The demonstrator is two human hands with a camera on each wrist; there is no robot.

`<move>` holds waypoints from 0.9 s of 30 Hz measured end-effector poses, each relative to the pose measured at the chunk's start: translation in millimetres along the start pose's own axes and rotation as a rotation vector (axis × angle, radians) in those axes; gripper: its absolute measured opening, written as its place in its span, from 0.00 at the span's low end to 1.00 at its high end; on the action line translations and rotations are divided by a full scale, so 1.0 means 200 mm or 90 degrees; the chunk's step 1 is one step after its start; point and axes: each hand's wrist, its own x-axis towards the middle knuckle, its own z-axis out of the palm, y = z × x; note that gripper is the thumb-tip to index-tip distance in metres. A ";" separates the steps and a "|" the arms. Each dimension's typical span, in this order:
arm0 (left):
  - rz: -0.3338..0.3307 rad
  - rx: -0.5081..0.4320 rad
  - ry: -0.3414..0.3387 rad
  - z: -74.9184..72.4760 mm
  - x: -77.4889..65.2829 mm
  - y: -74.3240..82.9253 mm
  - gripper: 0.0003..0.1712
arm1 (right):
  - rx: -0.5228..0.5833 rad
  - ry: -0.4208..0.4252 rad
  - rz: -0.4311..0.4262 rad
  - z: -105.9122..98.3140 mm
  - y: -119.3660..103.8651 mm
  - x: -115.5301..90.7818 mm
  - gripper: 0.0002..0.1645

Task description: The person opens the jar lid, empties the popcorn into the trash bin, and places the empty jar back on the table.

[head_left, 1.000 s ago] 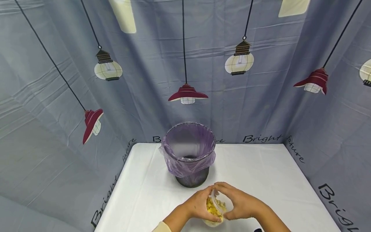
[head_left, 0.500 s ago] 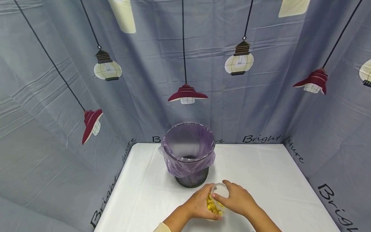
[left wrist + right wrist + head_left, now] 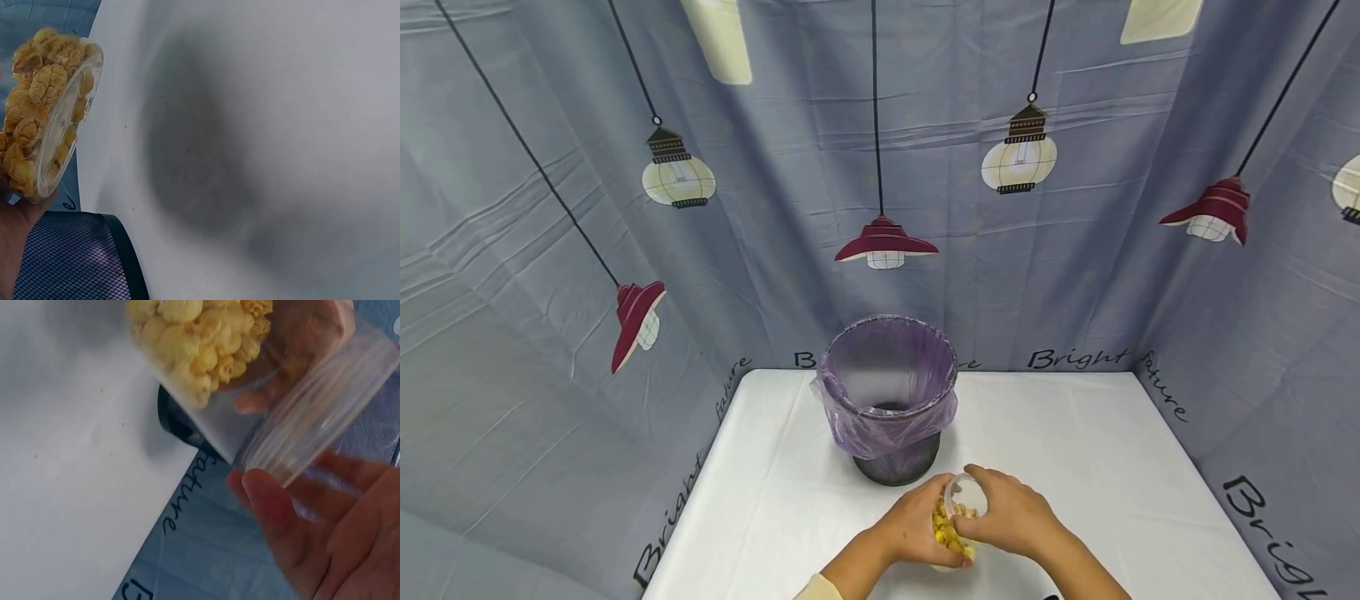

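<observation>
A clear plastic jar (image 3: 946,530) of yellow popcorn (image 3: 206,350) is held tilted above the white table. My left hand (image 3: 912,527) grips the jar's body from the left. My right hand (image 3: 1017,510) holds the clear round lid (image 3: 967,495) by its rim, thumb on the near side and fingers on the far side. In the right wrist view the lid (image 3: 325,406) sits at the jar's mouth, over a gap above the popcorn. The left wrist view shows the jar's base (image 3: 69,125), with part of my left hand (image 3: 11,244) below it.
Just beyond my hands stands a dark mesh bin (image 3: 897,460) with a purple bag (image 3: 887,429) folded over its rim. A white cloth covers the table (image 3: 1052,442). Grey-blue curtains (image 3: 951,275) printed with lamps close in the back and sides.
My right hand has shifted its grip and moved slightly left, its thumb now across the lid's near side. The lid's face shows more towards the head camera. My left hand has barely moved.
</observation>
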 end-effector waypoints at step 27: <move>-0.014 -0.022 -0.042 -0.01 -0.02 -0.02 0.59 | -0.021 0.016 0.054 -0.01 0.03 0.00 0.56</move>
